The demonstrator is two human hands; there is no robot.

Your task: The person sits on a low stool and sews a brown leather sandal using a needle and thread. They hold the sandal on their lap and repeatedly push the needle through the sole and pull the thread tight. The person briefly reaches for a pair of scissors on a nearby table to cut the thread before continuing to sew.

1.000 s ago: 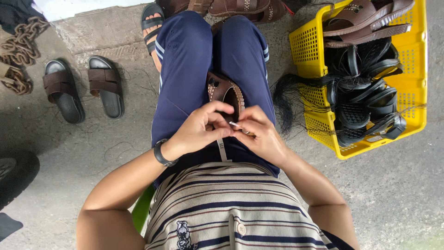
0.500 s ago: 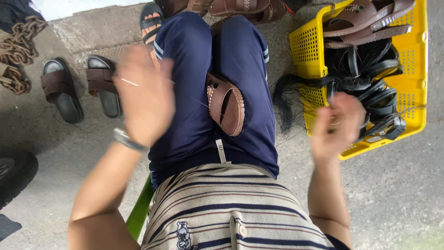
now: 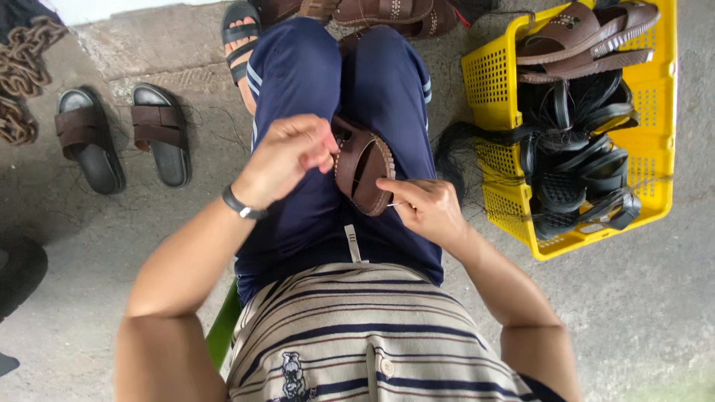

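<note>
Left hand: our left hand [image 3: 287, 156] is curled, thumb and forefinger pinched together just above the far left edge of the brown sandal [image 3: 363, 173]; whether it grips thread or only the strap, we cannot tell.
Right hand: our right hand [image 3: 424, 207] is closed in a pinch on a thin needle [image 3: 398, 203], its tip pointing left at the near edge of the sandal.
Sandal: it lies on our lap between the thighs, touching the navy trousers [image 3: 372, 97], sole edge turned up, both hands against it.
Step in hand: we judge that we are hand-stitching the sandal's edge, with the needle set to enter the rim for another stitch.
Next move: we think the needle wants lining up with the seam line and a firm push through, while the left hand steadies the sandal; a slip could prick the thigh beneath.
Wrist: a dark band [image 3: 243, 205] sits on our left wrist.
Near: a striped shirt [image 3: 365, 335] fills the near edge, with a strip of green seat [image 3: 222, 327] at its left.
Right: a yellow crate [image 3: 491, 82] stands just beside our right leg, holding brown sandals far and black ones near, with dark loose fibres hanging over its left wall.
Left: a finished pair of dark slides [image 3: 123, 134] rests on the concrete floor [image 3: 640, 298], well apart from us.
Far: a sandalled foot [image 3: 240, 37] and more brown footwear lie beyond our knees.
</note>
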